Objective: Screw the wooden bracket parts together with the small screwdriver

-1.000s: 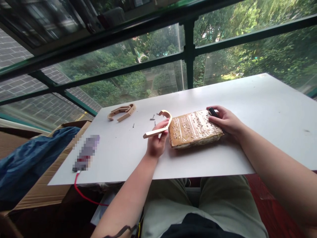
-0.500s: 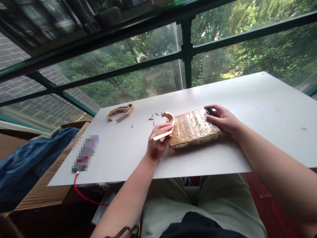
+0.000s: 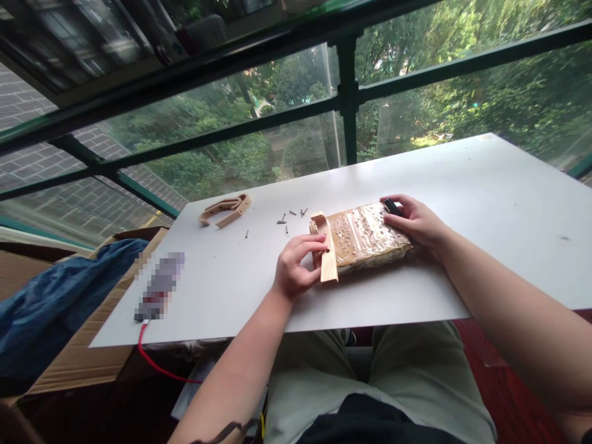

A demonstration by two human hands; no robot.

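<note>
On the white table, a tape-wrapped block (image 3: 365,231) has many small marks or holes across its top. My left hand (image 3: 298,262) grips a pale wooden piece (image 3: 329,265) with a hole in it, lying across the block's left end. At the block's far right corner, my right hand (image 3: 411,217) is closed round a small black object (image 3: 392,207). Several screws (image 3: 282,219) lie scattered beyond my left hand. Farther left rest curved wooden pieces (image 3: 235,209), close together.
A blurred-out device (image 3: 160,287) with a red cable (image 3: 157,364) lies at the white table's (image 3: 222,314) left edge. Beside the table, a cardboard box (image 3: 78,345) holds blue cloth (image 3: 55,296). Windows stand behind the table.
My left hand has turned the wooden piece, so its flat side now lies across the block's left end. My right hand has stayed at the block's right corner with the black object.
</note>
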